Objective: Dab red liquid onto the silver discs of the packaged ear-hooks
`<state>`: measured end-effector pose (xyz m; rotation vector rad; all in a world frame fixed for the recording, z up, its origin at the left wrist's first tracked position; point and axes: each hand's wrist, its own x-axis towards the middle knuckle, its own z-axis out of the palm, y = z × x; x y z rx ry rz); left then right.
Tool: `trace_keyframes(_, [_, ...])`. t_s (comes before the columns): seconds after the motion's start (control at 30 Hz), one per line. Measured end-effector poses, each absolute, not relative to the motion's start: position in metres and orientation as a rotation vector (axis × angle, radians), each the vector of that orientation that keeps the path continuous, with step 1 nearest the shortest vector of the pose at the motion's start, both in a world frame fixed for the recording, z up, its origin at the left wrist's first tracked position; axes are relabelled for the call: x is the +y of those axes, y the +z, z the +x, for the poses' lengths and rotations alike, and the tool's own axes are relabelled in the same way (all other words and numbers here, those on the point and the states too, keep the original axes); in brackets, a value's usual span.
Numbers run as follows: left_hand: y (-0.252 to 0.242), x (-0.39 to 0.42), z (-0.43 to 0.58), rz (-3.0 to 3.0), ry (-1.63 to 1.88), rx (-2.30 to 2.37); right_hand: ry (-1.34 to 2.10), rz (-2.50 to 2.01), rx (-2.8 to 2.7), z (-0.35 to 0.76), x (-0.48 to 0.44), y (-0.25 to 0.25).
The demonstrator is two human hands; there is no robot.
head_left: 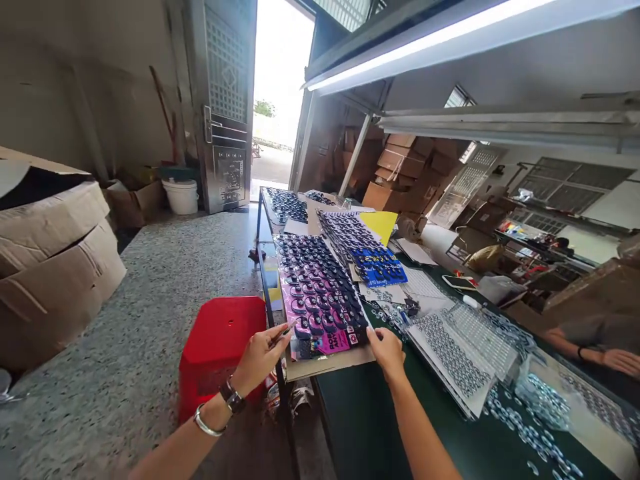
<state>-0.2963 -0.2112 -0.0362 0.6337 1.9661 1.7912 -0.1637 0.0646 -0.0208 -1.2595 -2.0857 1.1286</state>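
Note:
A pink and black printed sheet with rows of dark curved pieces lies before me on cardboard at the table's near end. At the sheet's lower left corner my left hand, with a watch and bangle on the wrist, is closed in a pinch. My right hand pinches the lower right edge between thumb and fingers. Behind the sheet rests a stack of similar covered sheets, with a blue printed sheet and a yellow sheet beside it.
Below the table's left edge stands a red stool. To the right, the green tabletop carries a white board of small rings, loose rings and a phone. Another person's hand shows at far right. Cardboard boxes stand left.

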Motion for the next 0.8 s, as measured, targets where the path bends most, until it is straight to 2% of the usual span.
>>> trace_keyframes(0.37, [0.005, -0.190, -0.314, 0.412, 1.846, 1.584, 2.142, -0.917, -1.350, -0.199, 0.018, 0.019])
trace_keyframes(0.6, [-0.015, -0.188, -0.315, 0.309, 1.928, 1.586, 2.224, -0.980, -1.047, -0.202, -0.008, 0.020])
trace_keyframes(0.8, [-0.031, -0.190, -0.334, 0.132, 2.105, 1.642, 2.253, -0.987, -0.947, -0.135, -0.025, 0.022])
